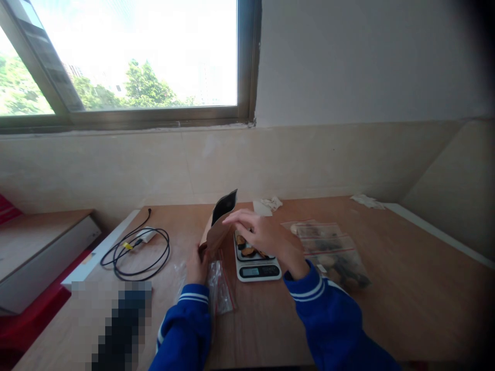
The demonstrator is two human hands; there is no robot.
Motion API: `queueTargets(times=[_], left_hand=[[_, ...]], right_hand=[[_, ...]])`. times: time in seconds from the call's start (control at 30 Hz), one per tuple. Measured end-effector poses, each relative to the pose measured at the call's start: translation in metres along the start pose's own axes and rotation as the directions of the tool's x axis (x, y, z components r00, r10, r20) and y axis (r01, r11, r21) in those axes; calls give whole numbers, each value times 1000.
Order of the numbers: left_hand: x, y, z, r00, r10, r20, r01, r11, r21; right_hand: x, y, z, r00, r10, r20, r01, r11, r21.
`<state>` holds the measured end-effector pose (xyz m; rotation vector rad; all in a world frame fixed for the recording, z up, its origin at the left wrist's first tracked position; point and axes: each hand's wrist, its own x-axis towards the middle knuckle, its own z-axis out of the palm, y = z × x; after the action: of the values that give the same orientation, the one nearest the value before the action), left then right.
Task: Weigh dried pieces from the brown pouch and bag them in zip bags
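- Blue sleeves (185, 330) come in at the near table edge, one on each side of the scale (257, 260)
- Left hand (197, 265), left of the scale, has its fingers clasped round the foot of an upright brown pouch (217, 226) with its mouth open
- Right hand (266, 234) hovers over the scale's platform, fingers loosely curled at the pouch mouth; whether they pinch anything I cannot tell
- Dark pieces lie on the platform
- Clear zip bags (332, 250) lie right of the scale, another (220, 288) just in front of it
- Coiled black cable (139, 250) lies well left of the scale
- Bare wooden table (417, 299) stretches right of the scale to a white edge strip
- Beyond the scale, crumpled tissue (270, 203) lies at the tiled wall, below a window (127, 56)
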<state>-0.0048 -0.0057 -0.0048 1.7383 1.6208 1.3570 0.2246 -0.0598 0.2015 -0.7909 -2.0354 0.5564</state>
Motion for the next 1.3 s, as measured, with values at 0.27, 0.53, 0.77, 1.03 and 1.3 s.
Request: queueTargets(times=[0.27,0.53,0.77,1.03,1.3], left_hand=[[0,3,-1,1000,-8,-14,8,1000,-3],[0,-4,-1,999,-46,-8,46,997,64],[1,0,-1,1000,-14,-14,13,1000,-13],[0,0,-1,1000,-24,4,24,1000,-9],[-1,2,-1,1000,-26,17,27,999,-30]], right_hand=[[15,7,15,992,-121,-32,107,954,-281],[20,7,1,999,27,47,-12,955,-295],[9,18,12,995,35,89,-11,967,-256],[9,18,30,1000,11,24,-6,975,-220],[7,13,32,985,-96,-147,54,962,-269]])
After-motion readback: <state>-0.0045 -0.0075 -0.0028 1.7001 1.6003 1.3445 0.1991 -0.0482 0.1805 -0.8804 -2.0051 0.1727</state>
